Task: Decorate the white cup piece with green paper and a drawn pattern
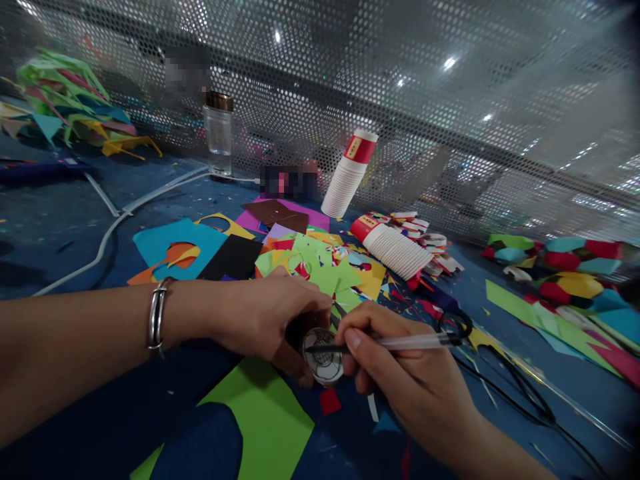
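Note:
My left hand [273, 320], with a silver bangle at the wrist, is closed around a small round item. The item's pale disc-shaped end [325, 363] faces me and bears dark curved and crossed lines. Its sides are hidden by my fingers, so I cannot tell what kind it is. A pen [410, 342] with a clear barrel and dark tip section is pinched in my right hand [395, 360], its tip over the disc. Below my left hand lies a cut sheet of green paper [270, 407]. Behind both hands is a pile of coloured paper scraps [320, 257].
Two stacks of paper cups, one leaning [345, 183] and one lying [393, 247], are beyond the scraps. A glass bottle [219, 140] stands before the perforated metal panel [425, 87]. A white cable [107, 233] crosses the left; a black cord [530, 393] lies right.

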Tool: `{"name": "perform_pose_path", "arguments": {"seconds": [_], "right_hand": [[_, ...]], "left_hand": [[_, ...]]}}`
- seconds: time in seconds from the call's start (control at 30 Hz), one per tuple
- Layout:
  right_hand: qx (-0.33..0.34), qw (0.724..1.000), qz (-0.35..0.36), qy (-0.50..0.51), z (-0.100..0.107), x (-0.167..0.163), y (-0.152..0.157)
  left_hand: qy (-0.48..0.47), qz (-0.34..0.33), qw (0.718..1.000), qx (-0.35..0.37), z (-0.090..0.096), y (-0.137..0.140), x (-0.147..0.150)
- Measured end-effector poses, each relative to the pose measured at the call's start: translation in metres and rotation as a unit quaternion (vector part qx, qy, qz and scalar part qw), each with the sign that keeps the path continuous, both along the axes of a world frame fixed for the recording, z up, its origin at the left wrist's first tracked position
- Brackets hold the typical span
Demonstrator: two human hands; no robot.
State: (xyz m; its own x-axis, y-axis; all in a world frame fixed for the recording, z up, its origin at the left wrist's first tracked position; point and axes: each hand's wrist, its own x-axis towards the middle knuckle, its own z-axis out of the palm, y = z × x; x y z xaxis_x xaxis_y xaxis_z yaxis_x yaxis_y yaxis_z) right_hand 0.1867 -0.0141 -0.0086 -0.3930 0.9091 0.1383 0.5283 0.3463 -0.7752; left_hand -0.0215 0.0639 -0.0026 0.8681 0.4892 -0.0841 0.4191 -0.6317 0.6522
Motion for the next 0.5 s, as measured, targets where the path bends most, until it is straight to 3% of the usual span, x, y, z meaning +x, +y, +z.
{"name": "perform_pose_path", "arguments": {"seconds": [0.5], "right_hand": [[-0.007,1.000,0.005,0.006,0.0022,-0.0015,-0.0009]], "left_hand": [[-0.004,-0.005,1.000,-0.009,-0.0007,0.0009,-0.0001]]}}
